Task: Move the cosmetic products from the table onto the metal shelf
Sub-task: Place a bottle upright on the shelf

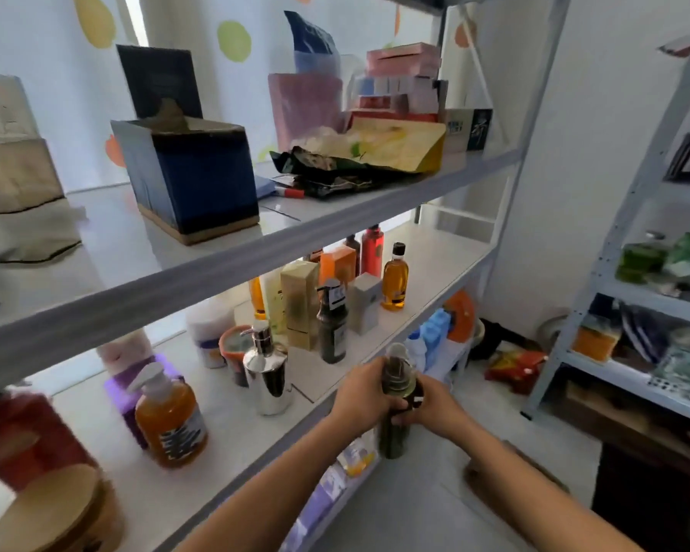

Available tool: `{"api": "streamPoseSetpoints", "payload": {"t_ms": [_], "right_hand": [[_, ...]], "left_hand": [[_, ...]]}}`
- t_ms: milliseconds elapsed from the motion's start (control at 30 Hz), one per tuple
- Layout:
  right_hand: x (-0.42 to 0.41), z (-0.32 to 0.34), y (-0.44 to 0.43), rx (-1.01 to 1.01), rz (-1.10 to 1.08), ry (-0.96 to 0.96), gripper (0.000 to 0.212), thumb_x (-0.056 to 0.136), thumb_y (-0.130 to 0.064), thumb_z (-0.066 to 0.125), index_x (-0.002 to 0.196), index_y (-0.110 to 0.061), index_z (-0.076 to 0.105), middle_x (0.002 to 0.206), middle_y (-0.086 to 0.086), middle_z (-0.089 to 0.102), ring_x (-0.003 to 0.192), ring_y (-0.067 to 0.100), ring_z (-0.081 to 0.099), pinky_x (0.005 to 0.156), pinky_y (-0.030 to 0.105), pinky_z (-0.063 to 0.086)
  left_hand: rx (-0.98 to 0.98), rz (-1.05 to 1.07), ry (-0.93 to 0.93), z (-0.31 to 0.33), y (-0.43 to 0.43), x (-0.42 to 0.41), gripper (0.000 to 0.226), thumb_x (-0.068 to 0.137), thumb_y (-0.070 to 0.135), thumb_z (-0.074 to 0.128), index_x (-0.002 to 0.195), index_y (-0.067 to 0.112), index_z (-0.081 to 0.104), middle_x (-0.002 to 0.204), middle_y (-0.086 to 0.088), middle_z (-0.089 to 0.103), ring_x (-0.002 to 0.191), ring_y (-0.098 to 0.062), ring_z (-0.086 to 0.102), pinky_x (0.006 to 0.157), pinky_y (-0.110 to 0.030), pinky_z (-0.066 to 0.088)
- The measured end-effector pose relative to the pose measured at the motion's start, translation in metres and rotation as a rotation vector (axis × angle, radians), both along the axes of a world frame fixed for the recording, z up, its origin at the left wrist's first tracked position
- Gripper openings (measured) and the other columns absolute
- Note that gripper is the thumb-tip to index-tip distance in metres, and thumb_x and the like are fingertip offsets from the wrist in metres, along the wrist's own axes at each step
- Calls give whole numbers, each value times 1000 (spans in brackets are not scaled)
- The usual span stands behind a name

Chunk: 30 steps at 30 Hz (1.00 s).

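Note:
A dark olive bottle (pixel 394 428) with a clear cap is held upright in both hands, just in front of the metal shelf's (pixel 232 264) middle board edge. My left hand (pixel 361 396) wraps its upper body from the left. My right hand (pixel 435 408) grips it from the right. On the middle board stand several cosmetic products: an amber pump bottle (pixel 172 420), a chrome pump dispenser (pixel 265 372), a dark pump bottle (pixel 332 324), a gold box (pixel 300 302) and an amber bottle with a black cap (pixel 395 278).
The upper board carries a blue box (pixel 192 177), pink boxes (pixel 399 81) and crumpled packets (pixel 359 161). A second metal rack (pixel 630 217) with packed goods stands at the right. Blue bottles (pixel 431 336) sit on the lower board. Bags (pixel 514 364) lie on the floor.

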State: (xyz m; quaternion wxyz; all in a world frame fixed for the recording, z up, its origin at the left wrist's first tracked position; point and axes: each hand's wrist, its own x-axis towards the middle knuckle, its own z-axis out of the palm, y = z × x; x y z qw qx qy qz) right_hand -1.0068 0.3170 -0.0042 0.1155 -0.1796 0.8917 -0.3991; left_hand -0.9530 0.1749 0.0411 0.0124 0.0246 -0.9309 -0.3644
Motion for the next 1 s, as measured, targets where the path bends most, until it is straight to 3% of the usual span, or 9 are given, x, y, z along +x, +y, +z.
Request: {"api": "streamPoseSetpoints", "payload": {"t_ms": [167,300,467,533,633,767,833,900,1000], "right_hand": [[-77,10,26,-14,-70,18,60,65,-13,84,118,-16,56,106,-6,60,101,9,54,94,25,44],[-141,13,52,-39,-73,28,60,64,-11,84,116,-18,56,113,0,63,107,15,56,98,34,47],[-239,20,83,-47,-16,66,55,62,-11,85,110,-19,58,106,-2,63,102,16,58,94,39,50],[-279,25,95,-55,12,81,54,61,-11,85,106,-23,58,104,-4,64,102,17,59,93,41,50],[-334,31,113,-53,15,109,56,60,-9,87,107,-19,58,101,-3,64,101,18,61,91,36,51],[-389,35,119,-118,13,154,33,77,-5,75,107,-2,60,100,6,64,96,18,59,79,11,44],[-403,33,113,-142,1,154,25,81,-6,71,104,-7,60,101,7,64,99,18,59,87,21,44],[-423,32,104,-191,43,116,33,76,-6,76,101,-15,58,99,3,64,98,20,62,92,33,49],[-459,30,82,-206,115,111,39,71,-1,78,103,-12,58,97,3,63,93,23,62,90,34,51]], "left_hand": [[17,-67,45,11,27,-85,45,76,25,77,116,21,56,114,1,63,99,-12,55,89,-26,45],[42,-94,58,13,52,-149,40,76,25,77,111,22,57,110,2,64,95,-11,56,85,-24,46],[2,-5,142,17,87,-236,37,73,24,77,102,23,54,94,7,60,86,-12,57,71,-21,41],[32,39,160,18,102,-270,35,74,24,77,97,26,50,94,6,61,86,-12,57,73,-21,41],[7,100,186,25,123,-318,35,74,27,76,101,23,53,105,1,65,91,-15,58,83,-27,48],[-23,194,277,23,144,-369,39,76,30,75,109,23,55,107,3,64,94,-17,60,88,-32,51],[-63,213,287,18,144,-388,38,80,33,72,111,23,53,110,3,63,95,-16,59,90,-31,50],[-90,229,288,16,135,-410,36,85,32,68,115,22,52,113,0,62,99,-18,59,92,-32,50],[-136,306,287,12,116,-442,38,87,26,67,120,23,48,117,0,61,103,-18,58,92,-32,50]]}}
